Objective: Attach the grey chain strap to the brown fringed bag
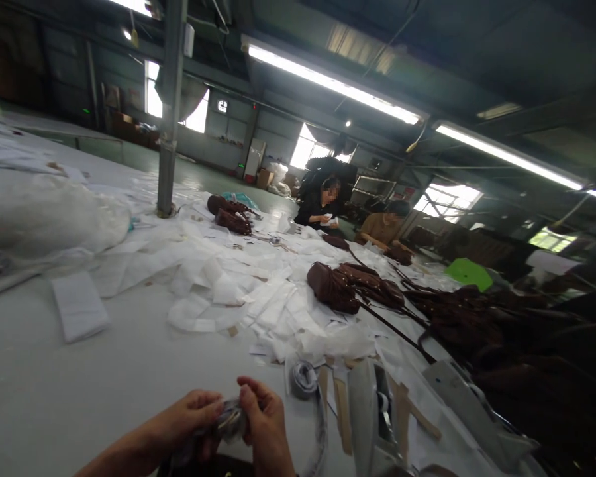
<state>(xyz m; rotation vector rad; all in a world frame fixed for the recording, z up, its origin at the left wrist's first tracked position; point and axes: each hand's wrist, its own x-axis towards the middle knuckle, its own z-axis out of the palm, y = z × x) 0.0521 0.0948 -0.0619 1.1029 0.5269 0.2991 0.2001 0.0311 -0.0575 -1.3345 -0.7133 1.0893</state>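
Observation:
My left hand (191, 412) and my right hand (264, 424) meet at the bottom edge of the view, both pinched on a small shiny grey piece (230, 421) held between the fingertips. What the piece is I cannot make out. A grey roll of tape (303, 379) lies on the white table (79, 384) just right of my right hand, with a strip trailing down from it.
Scattered white paper sheets (238, 291) cover the table's middle. Dark brown bags (350, 286) lie in heaps to the right, more (231, 215) by a metal post (169, 132). A grey tool (372, 417) sits at the lower right. Two people (322, 202) sit at the far end.

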